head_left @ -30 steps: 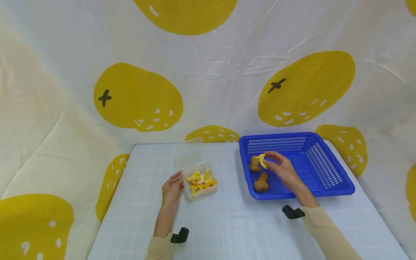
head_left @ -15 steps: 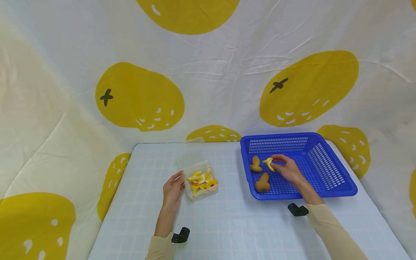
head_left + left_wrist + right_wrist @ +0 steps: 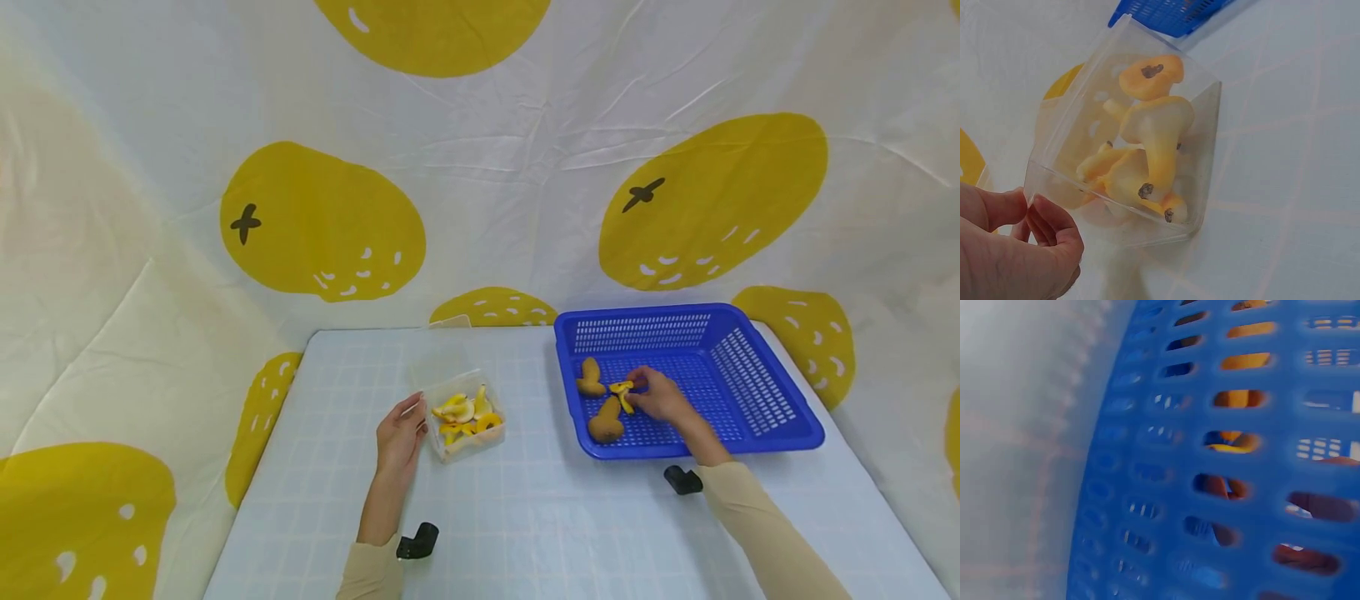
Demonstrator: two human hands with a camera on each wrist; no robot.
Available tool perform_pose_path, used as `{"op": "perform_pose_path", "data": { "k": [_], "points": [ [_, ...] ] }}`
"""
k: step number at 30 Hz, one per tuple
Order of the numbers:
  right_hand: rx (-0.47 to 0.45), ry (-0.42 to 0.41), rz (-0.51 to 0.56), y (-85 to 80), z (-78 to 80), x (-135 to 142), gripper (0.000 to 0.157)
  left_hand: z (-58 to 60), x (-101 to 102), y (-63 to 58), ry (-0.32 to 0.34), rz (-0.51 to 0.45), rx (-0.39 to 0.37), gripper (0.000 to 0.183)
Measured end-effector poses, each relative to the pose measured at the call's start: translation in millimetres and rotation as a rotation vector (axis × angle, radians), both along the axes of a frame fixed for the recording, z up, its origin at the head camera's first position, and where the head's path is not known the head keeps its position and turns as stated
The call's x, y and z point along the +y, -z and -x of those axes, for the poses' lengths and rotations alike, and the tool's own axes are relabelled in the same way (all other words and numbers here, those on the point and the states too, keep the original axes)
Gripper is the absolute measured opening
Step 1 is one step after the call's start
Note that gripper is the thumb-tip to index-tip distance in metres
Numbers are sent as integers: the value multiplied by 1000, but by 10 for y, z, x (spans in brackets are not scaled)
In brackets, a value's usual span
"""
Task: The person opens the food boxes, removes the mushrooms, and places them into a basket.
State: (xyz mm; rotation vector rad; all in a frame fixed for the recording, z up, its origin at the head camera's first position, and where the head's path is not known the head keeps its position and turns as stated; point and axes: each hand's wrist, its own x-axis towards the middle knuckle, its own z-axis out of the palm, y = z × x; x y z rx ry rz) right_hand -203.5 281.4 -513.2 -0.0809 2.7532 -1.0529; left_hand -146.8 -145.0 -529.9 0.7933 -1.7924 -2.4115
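One small, bright yellow, forked piece (image 3: 622, 388) sits at the tips of my right hand (image 3: 660, 401), just left of my knuckles, and I am pinching it between thumb and fingers. It is low inside the blue, slotted plastic basket (image 3: 630, 451), toward the left end. Two brown, mushroom-shaped pieces lie near it, both farther left than my fingers: one toward the back (image 3: 591, 379), the other toward the front (image 3: 607, 423). The yellow piece is right beside the front one; whether they touch I can't tell. From my right wrist I see the basket wall close up, with only scraps of yellow and brown through its slots.

My left hand (image 3: 397, 442) grips the left edge of the clear, square plastic box (image 3: 474, 444), thumb against fingers at the rim. Several pale-yellow, mushroom-shaped pieces (image 3: 1159, 131) with dark stem ends are heaped in it, just right of that hand and clear of my fingers.
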Motion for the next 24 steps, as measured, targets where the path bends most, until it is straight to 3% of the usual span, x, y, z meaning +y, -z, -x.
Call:
{"op": "perform_pose_path", "data": {
  "k": [9, 17, 24],
  "points": [
    [-15, 31, 39, -83, -69, -17, 42, -3, 10, 15, 3, 0, 1, 38],
    [133, 18, 75, -148, -98, -117, 35, 3, 5, 17, -7, -10, 30, 39],
    [231, 12, 181, -210, -74, -337, 27, -1, 9, -4, -2, 4, 10, 40]
  ]
}}
